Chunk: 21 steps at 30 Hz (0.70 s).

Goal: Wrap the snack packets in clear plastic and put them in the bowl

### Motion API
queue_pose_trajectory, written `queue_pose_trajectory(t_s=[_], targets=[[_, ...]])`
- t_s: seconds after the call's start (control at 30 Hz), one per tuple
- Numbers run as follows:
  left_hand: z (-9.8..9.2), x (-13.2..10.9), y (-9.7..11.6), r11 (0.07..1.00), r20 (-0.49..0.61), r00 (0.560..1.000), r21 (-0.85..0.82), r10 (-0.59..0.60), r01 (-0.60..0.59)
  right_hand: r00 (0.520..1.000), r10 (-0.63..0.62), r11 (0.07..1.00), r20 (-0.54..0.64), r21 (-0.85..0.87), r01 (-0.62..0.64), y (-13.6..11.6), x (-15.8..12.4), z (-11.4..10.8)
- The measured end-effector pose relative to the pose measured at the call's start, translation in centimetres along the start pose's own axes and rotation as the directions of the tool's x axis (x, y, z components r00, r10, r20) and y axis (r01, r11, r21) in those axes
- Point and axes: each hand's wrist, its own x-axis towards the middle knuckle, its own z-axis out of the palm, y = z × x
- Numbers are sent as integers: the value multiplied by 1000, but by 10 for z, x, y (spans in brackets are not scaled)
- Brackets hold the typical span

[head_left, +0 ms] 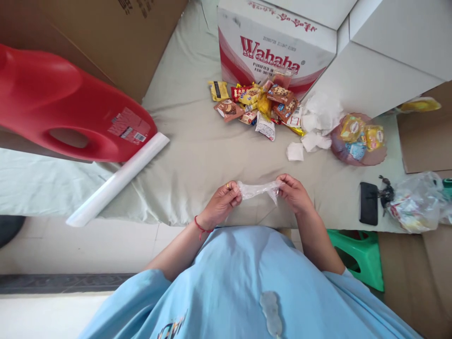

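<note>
A thin clear plastic bag (259, 189) is stretched between my two hands, just above the near edge of the cloth-covered table. My left hand (223, 201), with a ring and a red wrist cord, pinches its left end. At the other end, the fingers of my right hand (294, 190) are closed on the plastic, and a loose corner hangs down beside them. Beyond my hands lies a pile of small wrapped snacks (250, 96). To its right are several crumpled clear bags (319, 115) and a small folded white piece (295, 151).
A pinkish bowl (374, 157) with snack packs stands at the right, near a black phone (368, 203) and a filled plastic bag (411, 202). At the left are a red jug (81, 103) and a white plastic roll (120, 179). A Wahaha box (275, 42) stands behind.
</note>
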Motion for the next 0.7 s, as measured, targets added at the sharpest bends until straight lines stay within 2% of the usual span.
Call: queue_pose_trajectory(t_s=[0.03,0.1,0.2,0.27,0.33,0.4,0.47,0.57,0.63,0.7], targets=[[0,0,0,1000,2,1000,-7,-2,2,999,-33,997,-1,-63,33,0,-2,0],[2,-1,2,1000,-9,1000,4,-7,7,981,-192,946,28,-259,193,-3,-5,1],[4,0,4,999,-20,999,34,-29,30,877,-414,753,244,-449,481,-10,-9,4],[5,1,4,999,-16,999,28,-41,42,803,-442,673,400,-445,591,-14,-8,8],[7,2,4,999,-36,999,1,-34,34,773,-435,657,462,-424,623,-15,-7,13],[9,1,2,1000,-98,995,-27,-13,10,810,-426,684,403,-443,580,-13,-6,19],[12,-1,0,1000,-176,984,-13,2,-4,873,-406,734,270,-474,487,-11,-8,24],[19,-4,-4,987,-268,963,146,-19,60,925,-360,795,124,-478,374,-10,-13,33],[23,-5,-6,962,-321,947,249,-28,113,944,-318,846,87,-424,324,-9,-15,38],[26,-4,-6,949,-343,939,289,-21,127,974,-225,940,10,-262,219,-8,-15,42]])
